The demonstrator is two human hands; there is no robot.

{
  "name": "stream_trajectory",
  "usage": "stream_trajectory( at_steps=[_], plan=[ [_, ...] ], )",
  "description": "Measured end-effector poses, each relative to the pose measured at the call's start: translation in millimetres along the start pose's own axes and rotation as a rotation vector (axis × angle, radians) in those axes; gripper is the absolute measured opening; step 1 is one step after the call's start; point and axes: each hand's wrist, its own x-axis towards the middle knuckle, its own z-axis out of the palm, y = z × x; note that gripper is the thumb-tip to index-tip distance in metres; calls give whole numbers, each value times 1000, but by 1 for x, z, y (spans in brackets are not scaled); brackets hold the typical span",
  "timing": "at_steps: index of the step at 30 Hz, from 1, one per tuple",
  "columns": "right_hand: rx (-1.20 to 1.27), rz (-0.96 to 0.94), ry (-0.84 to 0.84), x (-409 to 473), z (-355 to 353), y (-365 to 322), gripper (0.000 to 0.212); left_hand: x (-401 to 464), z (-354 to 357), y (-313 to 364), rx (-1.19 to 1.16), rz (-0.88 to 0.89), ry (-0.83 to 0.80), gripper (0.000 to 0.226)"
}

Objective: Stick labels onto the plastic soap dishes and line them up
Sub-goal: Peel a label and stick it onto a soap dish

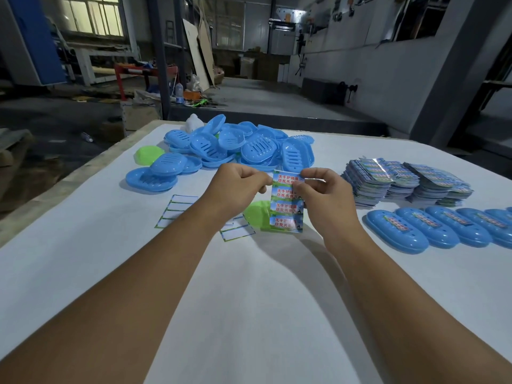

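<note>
I see a sheet of labels held up over the white table. It has four labels on it, one under the other. I think it is very light and thin, like paper, and it will bend and flop if I grab it wrong. The labels are sticky on the back, I guess, so they could curl and stick to my fingers. It is best to hold the sheet by its top edge and peel one label from a corner.

My left hand has its fingers curled and pinches the top left edge of the sheet. My right hand pinches the top right part, with the thumb on the front. The sheet hangs down between the two hands.

A green soap dish lies on the table right behind the sheet, partly hidden by it. It looks hard, smooth and light.

A pile of blue soap dishes sits farther back. A row of labelled blue dishes is lined up to the right. Stacks of label sheets lie behind that row. Empty backing sheets lie under my left arm.
</note>
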Motion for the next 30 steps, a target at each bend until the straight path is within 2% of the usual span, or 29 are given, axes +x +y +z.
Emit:
stream_trajectory(
  at_steps=[11,13,15,18,24,30],
  plan=[
    [-58,17,-35,1,-1,2,12,1,-2,-1,51,42,-41,25],
    [-123,-21,-10,1,-1,5,9,0,-2,-1,43,54,-56,23],
    [-293,-119,15,2,-2,7,4,0,-1,-2,38,78,-70,23],
    [-442,-214,7,0,-2,8,13,0,1,-4,31,114,-77,24],
    [-463,-216,-43,-7,-2,4,21,4,6,-7,88,176,-120,16],
    [-524,-252,-45,-10,-1,2,32,2,11,-6,202,226,-96,12]
  ],
)
